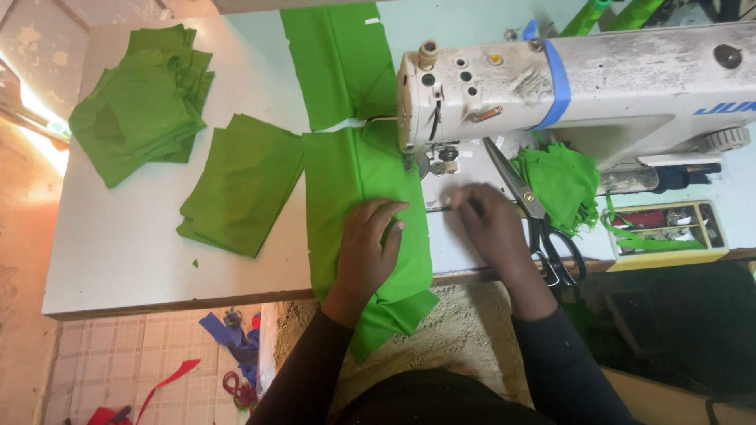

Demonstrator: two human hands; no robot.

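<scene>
A long green fabric strip [354, 169] runs under the white sewing machine [598, 79] and hangs over the table's near edge. My left hand [370, 244] lies flat on the strip, fingers spread, just in front of the presser foot [441, 157]. My right hand [488, 220] rests beside the strip's right edge, its fingertips pinched on a thin white strip or thread [439, 208] on the machine bed.
Black-handled scissors [539, 220] lie right of my right hand. Two stacks of green fabric pieces [142, 102] [240, 185] sit on the white table [118, 244] at left. Green scraps [559, 185] and a yellow tray [669, 232] lie at right.
</scene>
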